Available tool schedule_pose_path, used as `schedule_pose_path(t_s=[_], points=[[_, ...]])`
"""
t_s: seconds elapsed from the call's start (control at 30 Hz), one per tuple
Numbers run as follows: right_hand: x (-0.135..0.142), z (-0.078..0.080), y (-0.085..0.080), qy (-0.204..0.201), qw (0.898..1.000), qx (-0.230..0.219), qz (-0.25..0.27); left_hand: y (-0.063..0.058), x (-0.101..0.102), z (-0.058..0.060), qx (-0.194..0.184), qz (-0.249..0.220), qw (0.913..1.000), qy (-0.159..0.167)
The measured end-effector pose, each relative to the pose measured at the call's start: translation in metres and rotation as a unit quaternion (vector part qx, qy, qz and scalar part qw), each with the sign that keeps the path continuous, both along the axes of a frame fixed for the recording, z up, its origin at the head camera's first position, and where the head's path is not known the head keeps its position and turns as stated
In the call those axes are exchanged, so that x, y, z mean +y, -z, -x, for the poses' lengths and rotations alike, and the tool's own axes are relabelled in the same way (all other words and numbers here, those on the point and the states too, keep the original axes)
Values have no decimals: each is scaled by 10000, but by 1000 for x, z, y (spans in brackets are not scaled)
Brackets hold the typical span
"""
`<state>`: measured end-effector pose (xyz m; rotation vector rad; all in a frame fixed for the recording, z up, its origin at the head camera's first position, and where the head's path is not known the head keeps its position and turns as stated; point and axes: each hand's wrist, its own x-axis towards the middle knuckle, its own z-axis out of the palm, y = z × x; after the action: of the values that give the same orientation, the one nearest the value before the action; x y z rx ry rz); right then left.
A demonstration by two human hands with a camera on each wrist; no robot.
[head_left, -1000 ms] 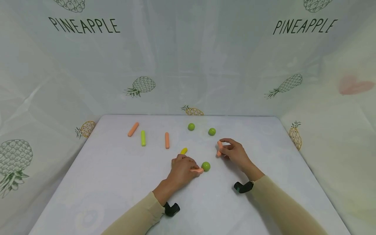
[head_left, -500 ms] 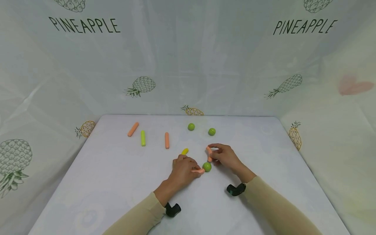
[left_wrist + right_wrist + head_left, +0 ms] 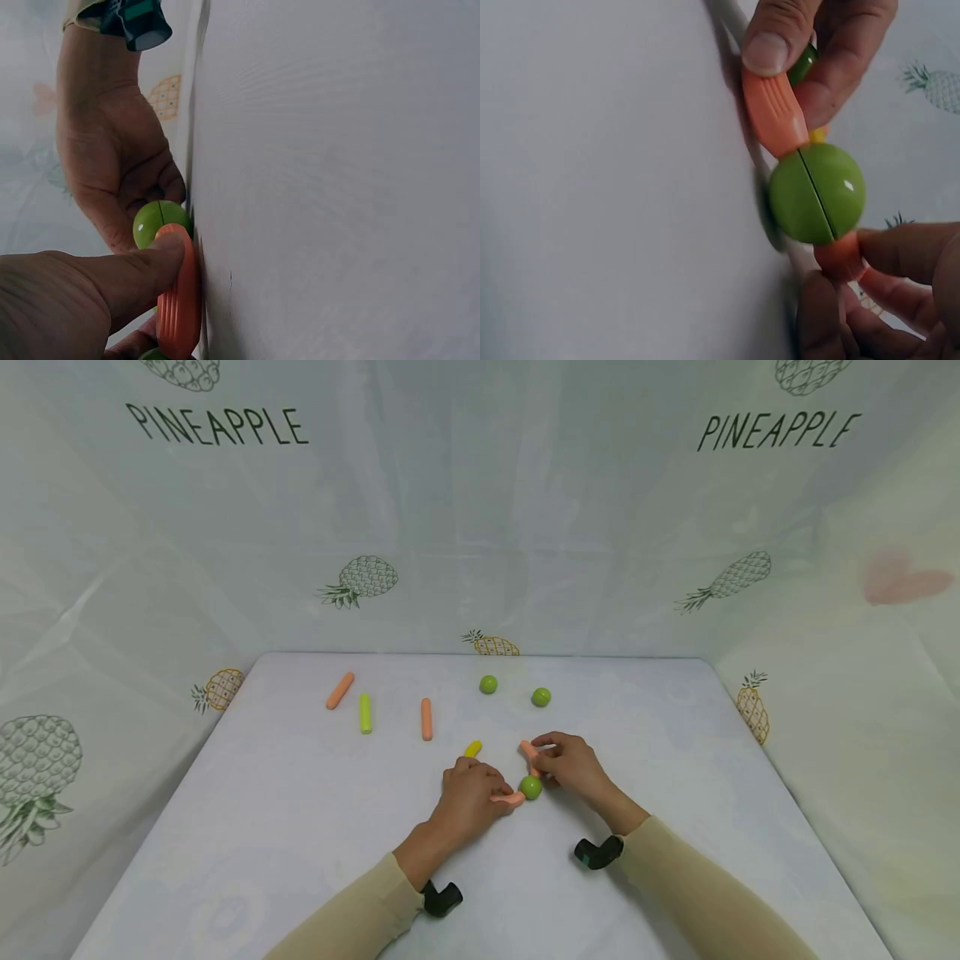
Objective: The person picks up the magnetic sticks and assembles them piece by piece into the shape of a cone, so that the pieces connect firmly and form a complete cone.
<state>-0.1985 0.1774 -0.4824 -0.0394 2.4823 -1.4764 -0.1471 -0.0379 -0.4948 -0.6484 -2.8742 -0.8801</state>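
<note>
My left hand (image 3: pixel 472 797) pinches a ribbed, slightly bent orange toy rod (image 3: pixel 776 116) low over the table. One end of that rod meets a green ball (image 3: pixel 817 193) with a seam round its middle. Between the fingers and thumb of my right hand (image 3: pixel 577 768) is a second orange rod (image 3: pixel 528 752), its near end against the same ball. Another green piece (image 3: pixel 804 64) shows behind the left fingers, mostly hidden by them. A yellow rod (image 3: pixel 473 748) pokes out beyond the left knuckles, its near end covered by the hand.
Two loose green balls (image 3: pixel 488 684) lie toward the table's back edge. Farther left rest a yellow-green rod (image 3: pixel 365 713) and two orange rods (image 3: pixel 427 719). A pineapple-print cloth (image 3: pixel 480 527) hangs round the white table (image 3: pixel 300 827).
My right hand has come left and nearer with its orange rod, bringing the end to the green ball. The left hand and the ball have shifted slightly right.
</note>
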Motion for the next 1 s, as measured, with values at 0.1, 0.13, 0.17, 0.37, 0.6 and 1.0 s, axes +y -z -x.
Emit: schedule_pose_path(t_s=[0.1, 0.13, 0.17, 0.37, 0.6, 1.0], points=[[-4, -3, 1, 165, 9995, 212, -184, -1, 0, -3, -9, -70, 10000, 39], [-5, -5, 1, 204, 9989, 303, -278, -1, 0, -3, -11, -79, 10000, 48], [-6, -6, 0, 210, 9982, 410, -389, -1, 0, -4, -5, -71, 10000, 55], [-8, -10, 1, 236, 9937, 758, -797, -1, 1, -6, -148, -130, 9998, 21], [-8, -10, 5, 259, 9927, 835, -827, -1, 1, -5, -178, -180, 9997, 35], [1, -22, 8, 323, 9886, 1111, -964, -1, -1, -7, 54, -108, 9999, 106]])
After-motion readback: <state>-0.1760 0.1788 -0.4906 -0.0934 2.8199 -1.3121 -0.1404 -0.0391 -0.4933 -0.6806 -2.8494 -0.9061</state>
